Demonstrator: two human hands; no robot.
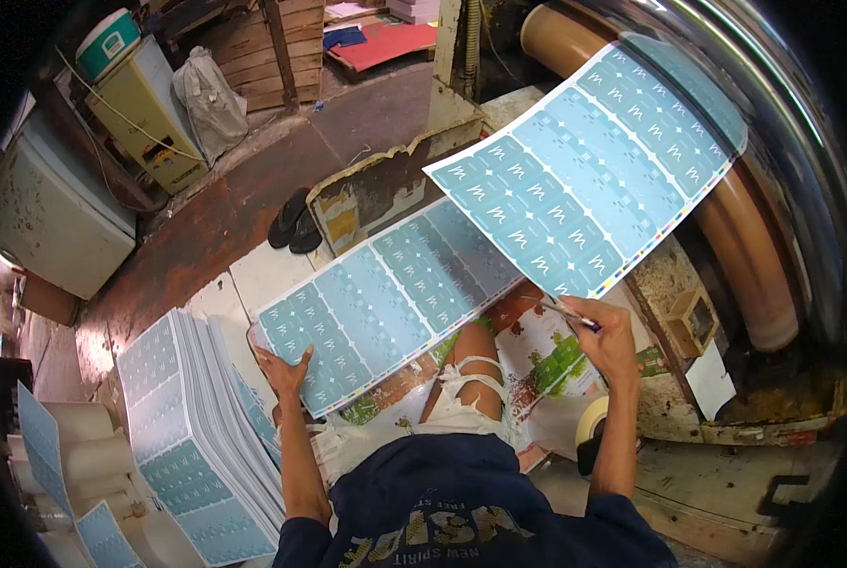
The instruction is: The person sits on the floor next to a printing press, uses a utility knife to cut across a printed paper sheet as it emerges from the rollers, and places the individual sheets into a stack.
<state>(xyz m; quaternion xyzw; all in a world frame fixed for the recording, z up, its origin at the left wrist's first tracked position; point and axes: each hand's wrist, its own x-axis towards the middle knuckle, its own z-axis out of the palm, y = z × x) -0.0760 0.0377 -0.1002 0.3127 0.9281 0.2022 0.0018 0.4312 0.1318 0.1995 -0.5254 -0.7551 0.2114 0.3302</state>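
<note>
A printed teal sheet (376,303) lies across the surface in front of me, a coloured strip along its near edge. My left hand (284,374) rests at its left end with thumb and fingers spread. Closed around a thin, pen-like tool (578,317), my right hand (611,341) is just below the lower corner of a second printed sheet (575,175). That sheet slopes down from the rollers at upper right and overlaps the far end of the first. The tool's exact kind is unclear.
A tall stack of printed sheets (173,426) stands at my left. A shiny metal cylinder (821,123) and brown rollers (750,256) fill the right side. Black sandals (296,222), a white sack (208,99) and a tape roll (591,426) are also around.
</note>
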